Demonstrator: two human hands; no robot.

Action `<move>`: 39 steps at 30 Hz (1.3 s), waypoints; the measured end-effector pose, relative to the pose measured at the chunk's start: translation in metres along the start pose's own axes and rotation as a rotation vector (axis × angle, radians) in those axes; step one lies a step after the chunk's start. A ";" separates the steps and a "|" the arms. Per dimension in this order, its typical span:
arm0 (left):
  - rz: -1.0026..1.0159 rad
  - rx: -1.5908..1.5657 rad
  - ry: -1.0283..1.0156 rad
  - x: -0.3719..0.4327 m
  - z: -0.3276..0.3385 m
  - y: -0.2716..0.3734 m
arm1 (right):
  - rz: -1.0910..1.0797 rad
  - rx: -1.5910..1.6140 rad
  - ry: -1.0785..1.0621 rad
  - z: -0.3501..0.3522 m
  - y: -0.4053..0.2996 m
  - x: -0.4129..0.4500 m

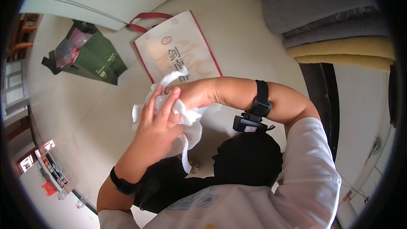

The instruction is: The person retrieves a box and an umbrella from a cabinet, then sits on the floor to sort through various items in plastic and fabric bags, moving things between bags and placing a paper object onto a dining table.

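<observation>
Both hands meet over a bunched white cloth with long, narrow white straps. My left hand presses its spread fingers over the cloth from the near left. Coming in from the right, my right hand is bent at the wrist and grips the bundle, its fingertips mostly hidden by fabric and the other hand. One white strap with a ribbed edge dangles toward my lap, while another loop sticks up beyond the hands. Below them is a pale, thin-looking piece with small print, largely covered.
A cream carrier bag with red edges and writing lies flat on the tiled floor ahead. Left of it stands a dark green bag holding clear and reddish plastic. Folded grey and yellow blankets are stacked at the right. A shelf unit stands far left.
</observation>
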State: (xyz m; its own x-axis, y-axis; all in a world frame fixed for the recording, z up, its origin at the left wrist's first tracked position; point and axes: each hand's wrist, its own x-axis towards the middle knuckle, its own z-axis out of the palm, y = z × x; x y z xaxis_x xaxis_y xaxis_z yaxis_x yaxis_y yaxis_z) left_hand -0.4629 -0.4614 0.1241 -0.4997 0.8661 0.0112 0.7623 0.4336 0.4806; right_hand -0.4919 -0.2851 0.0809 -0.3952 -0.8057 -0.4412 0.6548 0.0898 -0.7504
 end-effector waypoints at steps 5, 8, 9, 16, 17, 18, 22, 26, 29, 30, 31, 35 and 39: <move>-0.237 -0.143 0.069 -0.004 0.021 -0.010 | -0.143 0.498 0.064 -0.021 0.038 0.021; 0.025 0.191 -0.020 0.005 0.009 -0.015 | -0.169 0.430 -0.075 -0.031 0.028 0.031; 0.054 0.180 -0.027 0.007 0.013 -0.017 | -0.180 0.377 -0.193 -0.035 0.025 0.035; 0.030 0.112 -0.123 0.000 0.017 -0.035 | -0.273 0.261 -0.003 -0.059 0.036 -0.011; -0.001 0.088 -0.086 -0.006 0.013 -0.037 | -0.313 0.311 0.047 -0.062 0.039 -0.024; -0.026 0.064 -0.049 -0.011 0.010 -0.040 | -0.352 0.365 0.102 -0.066 0.044 -0.042; -0.374 -0.458 0.208 -0.008 0.007 -0.043 | -0.482 0.355 0.850 -0.089 0.109 -0.149; -0.426 -0.481 0.304 -0.028 -0.015 -0.068 | 0.183 -0.294 1.608 -0.099 0.235 -0.194; -0.375 -0.225 0.353 -0.057 -0.025 -0.107 | 0.443 -0.673 1.708 -0.058 0.276 -0.180; -0.474 -0.276 0.452 -0.068 -0.028 -0.121 | 0.422 -0.605 1.674 -0.051 0.285 -0.176; -0.479 -0.263 0.460 -0.075 -0.029 -0.132 | 0.505 -0.560 1.643 -0.047 0.303 -0.173; -0.720 -0.419 0.592 -0.148 -0.029 -0.191 | 0.687 -0.651 1.599 -0.044 0.280 -0.152; -1.012 -0.834 0.883 -0.131 -0.034 -0.164 | 0.525 -1.073 1.686 -0.055 0.227 -0.133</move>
State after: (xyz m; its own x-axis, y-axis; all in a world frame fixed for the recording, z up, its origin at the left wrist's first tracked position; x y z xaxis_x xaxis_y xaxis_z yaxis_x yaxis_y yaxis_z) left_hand -0.5358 -0.6545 0.0737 -0.9397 -0.2262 -0.2567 -0.3040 0.2078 0.9297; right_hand -0.3256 -0.1250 -0.0578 -0.8202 0.5608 -0.1133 0.5701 0.8176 -0.0802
